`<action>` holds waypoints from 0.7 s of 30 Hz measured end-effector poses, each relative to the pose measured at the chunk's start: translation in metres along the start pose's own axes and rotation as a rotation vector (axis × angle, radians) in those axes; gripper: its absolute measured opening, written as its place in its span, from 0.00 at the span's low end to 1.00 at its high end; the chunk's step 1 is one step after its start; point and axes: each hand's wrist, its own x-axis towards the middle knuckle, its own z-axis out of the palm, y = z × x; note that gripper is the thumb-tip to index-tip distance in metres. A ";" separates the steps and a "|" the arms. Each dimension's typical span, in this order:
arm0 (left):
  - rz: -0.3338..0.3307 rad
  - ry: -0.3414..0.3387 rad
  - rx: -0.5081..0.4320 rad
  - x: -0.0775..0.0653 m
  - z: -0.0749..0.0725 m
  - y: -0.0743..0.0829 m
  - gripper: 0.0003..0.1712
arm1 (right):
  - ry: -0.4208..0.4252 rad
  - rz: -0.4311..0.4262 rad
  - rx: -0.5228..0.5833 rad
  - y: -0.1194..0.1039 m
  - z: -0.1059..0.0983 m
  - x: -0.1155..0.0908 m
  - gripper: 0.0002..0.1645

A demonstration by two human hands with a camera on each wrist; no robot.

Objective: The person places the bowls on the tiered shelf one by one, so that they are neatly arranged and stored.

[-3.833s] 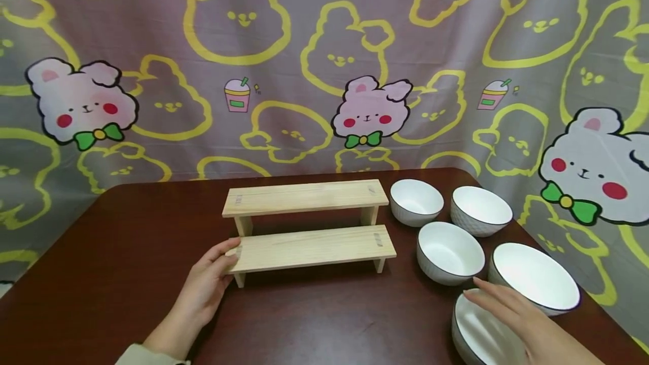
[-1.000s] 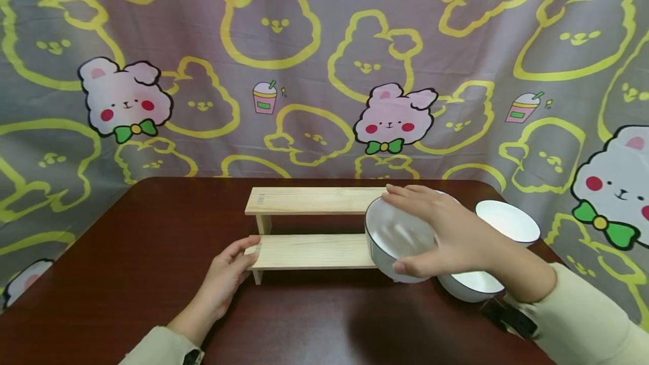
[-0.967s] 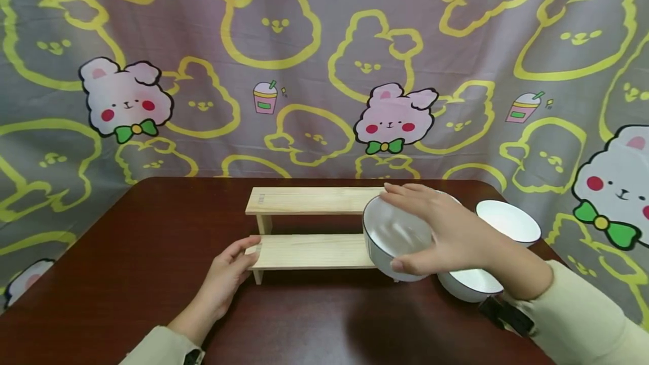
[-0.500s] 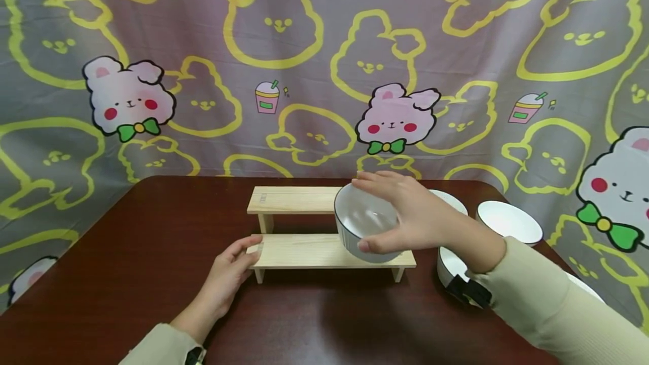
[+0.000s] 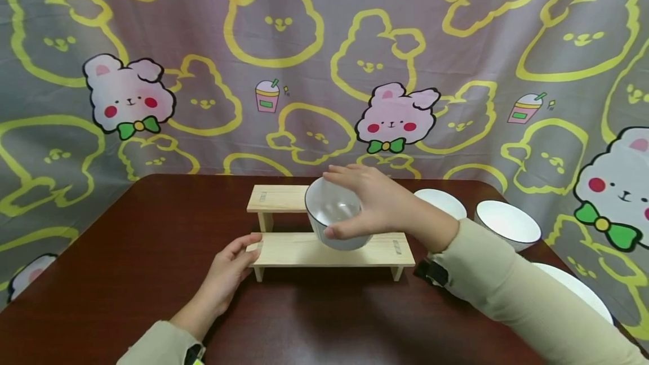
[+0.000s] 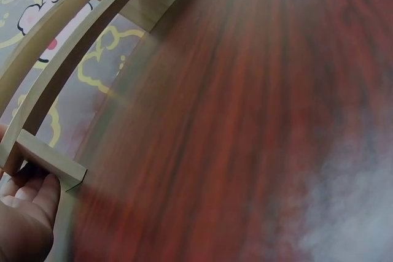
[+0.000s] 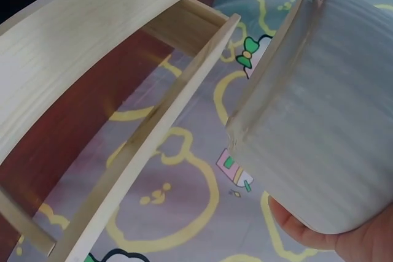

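A two-tier wooden shelf stand (image 5: 284, 251) stands mid-table. My left hand (image 5: 223, 275) grips the left end of its lower board; in the left wrist view, fingers of that hand (image 6: 31, 222) curl beneath the board beside a short leg. My right hand (image 5: 377, 201) holds a white bowl (image 5: 339, 240) with a thin dark rim, thumb on the near side and fingers on the far side. The bowl is tilted, its opening facing me, and overlaps both boards in the head view. The right wrist view shows its ribbed outer wall (image 7: 319, 115) apart from the boards.
More white bowls stand at the right: one behind my right forearm (image 5: 443, 201), one at the back right (image 5: 507, 221), and one near the right edge (image 5: 578, 289), partly covered by my sleeve. A patterned curtain (image 5: 304, 44) hangs behind the dark red table (image 5: 127, 258).
Since the earliest frame, my right hand has picked up the nearest bowl at the right and carried it left over the stand. It keeps shifting left. My left hand stays on the board.
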 end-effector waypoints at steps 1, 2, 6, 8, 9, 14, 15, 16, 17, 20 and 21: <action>0.000 0.002 -0.001 0.000 0.000 0.000 0.23 | -0.004 0.000 0.001 0.000 0.001 0.002 0.51; 0.000 0.004 -0.003 0.000 0.000 0.001 0.23 | -0.005 -0.001 0.000 0.000 0.002 0.005 0.51; -0.003 0.010 -0.018 0.000 0.001 0.001 0.23 | -0.007 0.008 -0.014 -0.001 0.006 0.014 0.52; -0.004 0.012 -0.025 -0.001 0.001 0.002 0.23 | -0.002 0.016 -0.017 -0.001 0.009 0.018 0.52; -0.006 0.013 -0.028 -0.001 0.002 0.002 0.23 | -0.003 0.023 -0.015 -0.002 0.010 0.021 0.52; -0.007 0.014 -0.020 -0.001 0.001 0.003 0.23 | 0.000 0.038 -0.006 -0.003 0.015 0.034 0.52; -0.007 0.013 -0.018 -0.001 0.001 0.003 0.23 | 0.002 0.038 -0.005 -0.003 0.016 0.037 0.52; -0.005 0.013 -0.017 -0.001 0.001 0.003 0.23 | 0.005 0.038 -0.005 -0.003 0.017 0.040 0.52; -0.005 0.011 -0.017 0.000 0.001 0.003 0.23 | 0.009 0.039 -0.006 -0.004 0.018 0.043 0.52; -0.003 0.004 -0.019 0.000 0.001 0.002 0.23 | 0.024 0.033 0.002 -0.006 0.021 0.051 0.51; -0.002 0.002 -0.017 0.000 0.000 0.002 0.23 | 0.028 0.037 0.004 -0.007 0.022 0.053 0.51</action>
